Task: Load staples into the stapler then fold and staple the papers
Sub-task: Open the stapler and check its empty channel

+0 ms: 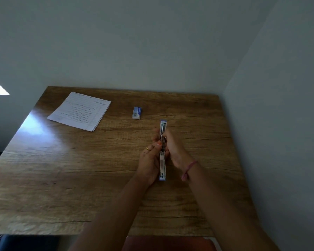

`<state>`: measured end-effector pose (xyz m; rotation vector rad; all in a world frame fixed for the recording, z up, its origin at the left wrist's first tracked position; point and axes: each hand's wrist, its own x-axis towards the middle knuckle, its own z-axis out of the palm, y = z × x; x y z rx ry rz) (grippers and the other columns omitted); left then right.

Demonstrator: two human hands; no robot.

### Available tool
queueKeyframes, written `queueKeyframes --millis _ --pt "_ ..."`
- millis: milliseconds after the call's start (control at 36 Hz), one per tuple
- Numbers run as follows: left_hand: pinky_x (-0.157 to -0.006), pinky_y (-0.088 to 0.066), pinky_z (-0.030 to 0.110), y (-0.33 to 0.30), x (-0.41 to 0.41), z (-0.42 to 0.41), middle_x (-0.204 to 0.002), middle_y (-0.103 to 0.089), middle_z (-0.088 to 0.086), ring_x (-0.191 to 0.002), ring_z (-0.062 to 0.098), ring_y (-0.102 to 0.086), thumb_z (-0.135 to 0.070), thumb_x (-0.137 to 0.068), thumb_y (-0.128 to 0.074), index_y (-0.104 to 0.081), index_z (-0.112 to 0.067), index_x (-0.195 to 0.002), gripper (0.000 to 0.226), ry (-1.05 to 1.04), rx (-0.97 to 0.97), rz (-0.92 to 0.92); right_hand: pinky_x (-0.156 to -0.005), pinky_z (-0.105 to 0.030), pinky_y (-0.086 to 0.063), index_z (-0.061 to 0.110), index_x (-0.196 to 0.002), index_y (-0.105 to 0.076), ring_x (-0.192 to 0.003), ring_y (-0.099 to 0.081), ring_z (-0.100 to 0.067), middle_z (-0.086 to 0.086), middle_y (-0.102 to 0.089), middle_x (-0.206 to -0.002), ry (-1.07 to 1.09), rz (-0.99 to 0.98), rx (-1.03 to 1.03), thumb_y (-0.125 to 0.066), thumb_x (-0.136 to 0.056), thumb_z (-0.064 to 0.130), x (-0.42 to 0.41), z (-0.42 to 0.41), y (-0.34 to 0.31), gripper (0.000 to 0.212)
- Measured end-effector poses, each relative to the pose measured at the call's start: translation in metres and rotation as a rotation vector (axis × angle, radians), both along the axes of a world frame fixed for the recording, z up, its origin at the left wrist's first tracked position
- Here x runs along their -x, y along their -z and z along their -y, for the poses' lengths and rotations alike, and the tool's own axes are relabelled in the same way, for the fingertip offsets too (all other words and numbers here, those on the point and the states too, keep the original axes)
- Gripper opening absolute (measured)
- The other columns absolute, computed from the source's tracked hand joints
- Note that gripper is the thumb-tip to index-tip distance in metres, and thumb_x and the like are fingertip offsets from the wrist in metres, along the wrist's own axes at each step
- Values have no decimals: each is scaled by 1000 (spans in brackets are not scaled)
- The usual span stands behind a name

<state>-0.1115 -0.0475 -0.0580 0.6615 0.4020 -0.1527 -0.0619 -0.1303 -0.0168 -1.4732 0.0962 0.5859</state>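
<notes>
A blue and metal stapler point(162, 165) lies swung fully open in a straight line, its staple channel facing up. My left hand point(150, 161) grips it from the left side. My right hand point(173, 147) closes on it from the right, fingers at the channel near the middle; whether staples are between them is hidden. A small blue staple box point(136, 113) rests on the wooden table point(80, 169) just beyond the stapler. Lined handwritten papers point(80, 111) lie in a stack at the far left of the table.
Walls stand close behind the table and along its right side. A reddish-brown chair seat point(168, 243) shows below the table's near edge. A bright patch of light falls on the left part of the tabletop.
</notes>
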Motion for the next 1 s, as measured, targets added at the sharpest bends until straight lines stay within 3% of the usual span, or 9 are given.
queueKeyframes --millis 167,278,389,528,639,750,861,1000 --pt "-71 -57 26 -2 -2 4 -84 -72 6 -75 14 -69 -8 -94 -53 -66 -5 -97 15 -18 8 -23 -66 -25 -44 25 -108 -60 -81 -60 -10 1 -66 -97 -24 15 3 -29 -97 22 4 6 1 33" --pt "-71 -56 25 -3 -1 6 -81 -72 5 -74 13 -68 -10 -94 -53 -68 -6 -95 15 1 3 -32 -60 -20 -44 23 -118 -57 -82 -58 -9 -2 -64 -105 -34 8 -26 -28 -99 22 6 11 5 34" --pt "-73 -56 26 -2 -1 8 -83 -72 6 -76 15 -68 -11 -91 -56 -70 -6 -95 15 -2 5 -58 -53 -15 -46 23 -115 -58 -78 -59 -7 -2 -64 -102 -27 -20 -86 -29 -99 22 5 14 6 34" --pt "-73 -57 24 -3 -2 8 -82 -73 7 -74 14 -70 -13 -84 -62 -74 -9 -88 14 -18 25 -74 -64 -21 -48 23 -116 -59 -85 -59 -11 -3 -63 -104 -19 -15 -113 -29 -99 23 5 12 10 34" --pt "-71 -58 24 -4 -2 7 -80 -73 7 -72 13 -70 -12 -89 -58 -72 -6 -94 16 -13 23 -90 -61 -18 -49 19 -123 -57 -80 -60 -8 -1 -64 -100 6 -21 -170 -30 -100 19 4 13 14 35" --pt "-68 -59 22 -8 -4 6 -81 -72 8 -70 13 -70 -14 -84 -61 -67 -2 -103 24 2 33 -109 -58 -17 -50 19 -107 -60 -76 -60 -6 -2 -65 -95 40 -43 -270 -34 -99 14 3 14 16 27" --pt "-69 -59 22 -8 -6 4 -82 -72 9 -71 13 -70 -14 -85 -61 -67 -1 -104 24 16 67 -126 -66 -22 -53 19 -126 -46 -79 -63 -9 -3 -68 -89 107 -67 -387 -36 -97 7 0 14 17 33" --pt "-68 -59 22 -9 -8 3 -83 -72 9 -71 13 -70 -13 -91 -57 -67 -1 -106 22 38 79 -150 -64 -22 -53 15 -127 -44 -74 -63 -10 -5 -66 -87 136 -80 -401 -36 -96 4 -2 13 17 33"
